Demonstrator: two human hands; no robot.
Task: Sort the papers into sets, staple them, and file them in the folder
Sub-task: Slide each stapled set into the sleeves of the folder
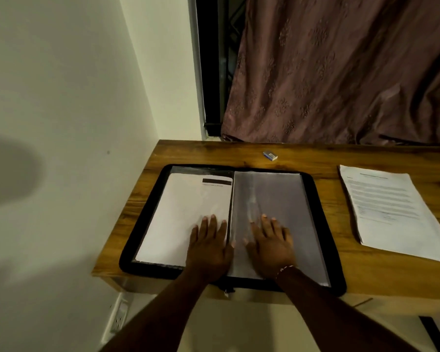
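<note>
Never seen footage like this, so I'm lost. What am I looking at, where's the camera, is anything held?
No machine: a person wears one head camera looking down at their own bare hands. On the brown wooden table lies an open black zip folder. The left hand rests flat on the white sheet in its left sleeve; the right hand lies flat on the clear right sleeve. Nothing is held. A stack of printed white papers lies further right.

I saw a dim, yellowish, softly blurred view, edges bowed, a broad shadow on the wall (61,123).
</note>
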